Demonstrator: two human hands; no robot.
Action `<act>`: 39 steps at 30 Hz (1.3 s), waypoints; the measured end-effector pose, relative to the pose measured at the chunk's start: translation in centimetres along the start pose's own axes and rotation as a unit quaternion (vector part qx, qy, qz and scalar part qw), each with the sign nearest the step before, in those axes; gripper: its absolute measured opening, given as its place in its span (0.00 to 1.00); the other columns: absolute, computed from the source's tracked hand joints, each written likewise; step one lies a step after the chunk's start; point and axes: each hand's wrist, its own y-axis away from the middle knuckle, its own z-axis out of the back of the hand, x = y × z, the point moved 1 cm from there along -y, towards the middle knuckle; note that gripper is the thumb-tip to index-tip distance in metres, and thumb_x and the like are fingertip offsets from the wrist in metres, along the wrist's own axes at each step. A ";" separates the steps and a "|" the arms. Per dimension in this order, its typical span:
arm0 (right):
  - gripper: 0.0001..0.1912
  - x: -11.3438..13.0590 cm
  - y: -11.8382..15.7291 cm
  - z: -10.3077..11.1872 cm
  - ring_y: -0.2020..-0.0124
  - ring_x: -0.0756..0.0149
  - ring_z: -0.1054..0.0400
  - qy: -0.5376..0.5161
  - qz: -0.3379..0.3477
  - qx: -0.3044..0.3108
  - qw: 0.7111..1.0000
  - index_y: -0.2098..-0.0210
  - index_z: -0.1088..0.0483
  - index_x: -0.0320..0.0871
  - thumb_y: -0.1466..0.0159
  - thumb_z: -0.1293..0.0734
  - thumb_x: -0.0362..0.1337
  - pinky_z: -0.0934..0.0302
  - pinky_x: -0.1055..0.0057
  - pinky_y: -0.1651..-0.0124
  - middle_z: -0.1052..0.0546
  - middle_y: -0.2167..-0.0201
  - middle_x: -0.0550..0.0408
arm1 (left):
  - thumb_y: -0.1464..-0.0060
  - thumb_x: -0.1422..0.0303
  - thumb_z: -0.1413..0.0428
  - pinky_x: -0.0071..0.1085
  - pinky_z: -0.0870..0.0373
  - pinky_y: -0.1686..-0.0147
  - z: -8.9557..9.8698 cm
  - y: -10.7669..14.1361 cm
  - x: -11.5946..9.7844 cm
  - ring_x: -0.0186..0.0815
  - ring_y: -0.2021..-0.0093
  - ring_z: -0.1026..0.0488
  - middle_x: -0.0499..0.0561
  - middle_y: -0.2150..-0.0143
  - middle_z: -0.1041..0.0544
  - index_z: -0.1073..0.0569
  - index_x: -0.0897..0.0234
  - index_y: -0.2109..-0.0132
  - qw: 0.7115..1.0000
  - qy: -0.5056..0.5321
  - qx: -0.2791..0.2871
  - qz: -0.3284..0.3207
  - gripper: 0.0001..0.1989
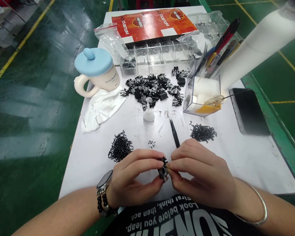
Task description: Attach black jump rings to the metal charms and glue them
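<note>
My left hand (135,178) is closed on a small black-and-silver part (163,171), gripping it between thumb and fingertips. Against the right side of this part, my right hand (199,173) has its thumb and forefinger pinched together; whatever is between them is too small to make out. Black tweezers (174,132) lie just beyond the right hand, tips pointing away. A few tiny silver pieces (151,144) are in front of the left hand. Small curved black pieces form one pile (120,146) at left and another pile (203,132) at right.
Similar black-and-silver parts (154,87) are heaped mid-table behind a white nozzle bottle (148,114). Around them are a lidded mug (105,77), white cloth (102,109), divided clear tray (152,67), clear tool box (203,109) and dark phone (249,111). A white tube (258,46) leans in at right.
</note>
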 end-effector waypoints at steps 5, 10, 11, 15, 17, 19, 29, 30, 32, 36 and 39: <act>0.06 -0.1 -0.1 0.0 0.71 0.72 0.40 0.005 -0.005 0.013 1.000 0.69 0.34 0.38 0.43 0.38 0.23 0.43 0.71 0.68 0.29 0.75 0.53 | 0.60 0.84 0.40 0.32 0.23 0.61 -0.1 -0.2 -0.1 0.38 0.58 0.25 0.57 0.55 0.24 0.28 0.70 0.55 1.000 0.001 0.006 0.014 0.22; 0.05 -0.4 0.1 0.0 0.71 0.71 0.41 0.005 0.009 0.034 0.999 0.69 0.34 0.38 0.42 0.38 0.24 0.43 0.70 0.67 0.30 0.75 0.53 | 0.61 0.85 0.41 0.31 0.23 0.61 0.1 -0.2 -0.2 0.38 0.57 0.26 0.57 0.54 0.25 0.28 0.70 0.55 1.000 -0.006 0.016 0.006 0.22; 0.04 -0.5 0.1 0.1 0.71 0.71 0.41 0.002 0.015 0.039 0.999 0.69 0.34 0.38 0.42 0.37 0.24 0.43 0.70 0.67 0.29 0.75 0.53 | 0.61 0.85 0.41 0.31 0.24 0.60 0.1 -0.2 -0.2 0.38 0.57 0.26 0.57 0.55 0.25 0.28 0.71 0.55 1.000 -0.002 0.020 0.008 0.22; 0.04 -0.5 -0.1 0.2 0.71 0.71 0.41 -0.002 0.029 0.042 0.999 0.68 0.33 0.37 0.42 0.37 0.25 0.43 0.70 0.67 0.29 0.75 0.53 | 0.60 0.83 0.40 0.31 0.24 0.60 0.1 -0.4 -0.1 0.37 0.58 0.25 0.57 0.56 0.24 0.28 0.70 0.55 0.999 0.019 0.029 0.023 0.21; 0.05 -0.4 -0.2 0.2 0.72 0.72 0.41 -0.013 0.022 0.030 0.999 0.68 0.33 0.37 0.42 0.37 0.24 0.43 0.70 0.67 0.29 0.75 0.53 | 0.59 0.82 0.40 0.31 0.24 0.61 0.1 -0.5 -0.1 0.38 0.59 0.25 0.57 0.57 0.24 0.28 0.69 0.55 0.999 0.025 0.026 0.031 0.20; 0.04 -0.4 -0.2 0.2 0.72 0.72 0.39 -0.047 -0.001 0.023 0.999 0.68 0.33 0.37 0.42 0.37 0.24 0.42 0.71 0.67 0.29 0.75 0.53 | 0.59 0.81 0.40 0.32 0.24 0.62 0.1 -0.5 0.0 0.38 0.59 0.25 0.57 0.57 0.23 0.28 0.68 0.55 0.999 0.029 0.021 0.036 0.20; 0.05 -1.2 0.4 -0.3 0.71 0.74 0.39 -0.290 -0.288 0.078 0.909 0.69 0.32 0.42 0.38 0.36 0.37 0.42 0.76 0.68 0.31 0.74 0.59 | 0.60 0.80 0.36 0.32 0.25 0.60 0.1 -0.5 0.4 0.38 0.59 0.26 0.56 0.60 0.24 0.26 0.66 0.55 0.991 0.099 0.000 0.089 0.21; 0.06 -1.3 0.4 -0.4 0.71 0.74 0.39 -0.310 -0.317 0.085 0.893 0.69 0.31 0.42 0.38 0.36 0.38 0.43 0.75 0.68 0.31 0.74 0.59 | 0.60 0.80 0.36 0.32 0.24 0.61 0.1 -0.5 0.4 0.38 0.60 0.26 0.55 0.60 0.24 0.26 0.66 0.55 0.990 0.105 0.001 0.093 0.22; 0.08 -1.4 0.4 -0.7 0.72 0.74 0.41 -0.352 -0.357 0.093 0.860 0.69 0.31 0.42 0.38 0.35 0.40 0.44 0.75 0.70 0.32 0.75 0.59 | 0.60 0.80 0.36 0.31 0.24 0.63 0.1 -0.5 0.4 0.38 0.60 0.26 0.55 0.60 0.24 0.26 0.65 0.55 0.988 0.116 0.002 0.105 0.22; 0.08 -1.5 0.3 -0.9 0.74 0.75 0.42 -0.421 -0.388 0.086 0.815 0.70 0.31 0.41 0.40 0.33 0.40 0.46 0.77 0.73 0.33 0.76 0.59 | 0.61 0.80 0.35 0.30 0.24 0.64 0.1 -0.4 0.5 0.38 0.60 0.26 0.56 0.60 0.25 0.26 0.66 0.55 0.984 0.135 -0.001 0.118 0.22; 0.08 -1.5 0.3 -1.0 0.73 0.76 0.40 -0.454 -0.397 0.075 0.794 0.70 0.30 0.40 0.42 0.31 0.39 0.44 0.78 0.72 0.31 0.75 0.59 | 0.60 0.79 0.35 0.29 0.23 0.64 0.0 -0.4 0.6 0.38 0.60 0.26 0.56 0.61 0.25 0.26 0.66 0.55 0.982 0.141 -0.005 0.125 0.22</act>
